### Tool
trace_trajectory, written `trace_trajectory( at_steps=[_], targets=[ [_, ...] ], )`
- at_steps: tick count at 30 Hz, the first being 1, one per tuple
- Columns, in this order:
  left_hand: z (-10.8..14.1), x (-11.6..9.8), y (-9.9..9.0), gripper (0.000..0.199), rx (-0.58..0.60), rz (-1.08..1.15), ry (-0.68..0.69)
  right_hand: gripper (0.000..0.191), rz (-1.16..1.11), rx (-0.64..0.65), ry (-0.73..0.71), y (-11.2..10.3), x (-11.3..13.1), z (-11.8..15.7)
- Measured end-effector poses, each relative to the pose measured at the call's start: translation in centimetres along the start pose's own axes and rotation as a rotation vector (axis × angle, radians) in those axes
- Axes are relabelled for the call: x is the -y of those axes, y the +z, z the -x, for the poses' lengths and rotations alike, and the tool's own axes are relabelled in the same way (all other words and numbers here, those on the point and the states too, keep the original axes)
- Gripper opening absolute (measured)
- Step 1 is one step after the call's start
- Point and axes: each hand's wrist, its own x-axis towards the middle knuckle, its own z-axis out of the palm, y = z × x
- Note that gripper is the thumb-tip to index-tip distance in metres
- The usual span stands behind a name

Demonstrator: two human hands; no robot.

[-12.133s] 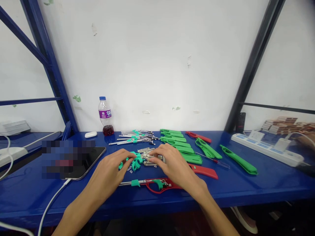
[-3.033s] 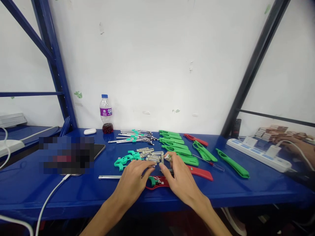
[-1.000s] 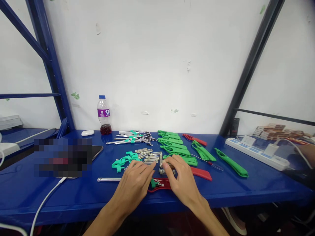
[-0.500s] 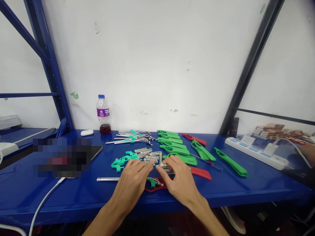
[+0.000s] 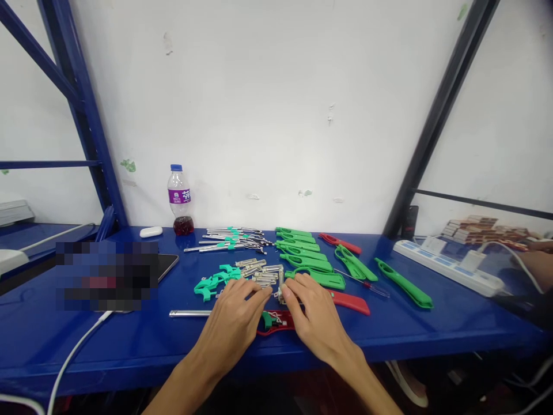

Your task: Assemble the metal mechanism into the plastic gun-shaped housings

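Observation:
My right hand (image 5: 317, 317) pinches a small clear-and-metal part (image 5: 282, 295) between thumb and fingers. Beside it, my left hand (image 5: 237, 314) has its fingers bent together, their tips near that part; what they hold, if anything, is hidden. Below both hands lies a red lighter shell (image 5: 283, 328) with a green trigger and wires inside, its metal tube (image 5: 190, 314) pointing left. Several clear cartridges (image 5: 265, 275) lie just beyond my fingertips, with teal triggers (image 5: 206, 288) to their left. A red shell piece (image 5: 352, 302) sticks out right of my right hand.
Metal rods with wires (image 5: 233, 239) and green shells (image 5: 302, 248) lie at the back. A screwdriver (image 5: 369, 285) is at the right, near a power strip (image 5: 449, 268). At the left are a bottle (image 5: 180, 202), a white case (image 5: 151, 231) and a phone (image 5: 167, 265). Another person's hand (image 5: 538, 268) shows far right.
The fingertips of my right hand have shifted slightly around the small part, and my left fingers are bent a little more. The view has moved slightly.

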Motion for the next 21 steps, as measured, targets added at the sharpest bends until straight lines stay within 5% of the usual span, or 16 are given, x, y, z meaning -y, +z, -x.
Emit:
trace_trajectory(
  at_steps=[21],
  targets=[
    [0.13, 0.06, 0.32, 0.022, 0.005, 0.04, 0.011, 0.031, -0.051, 0.015, 0.008, -0.09, 0.13, 0.12]
  ],
)
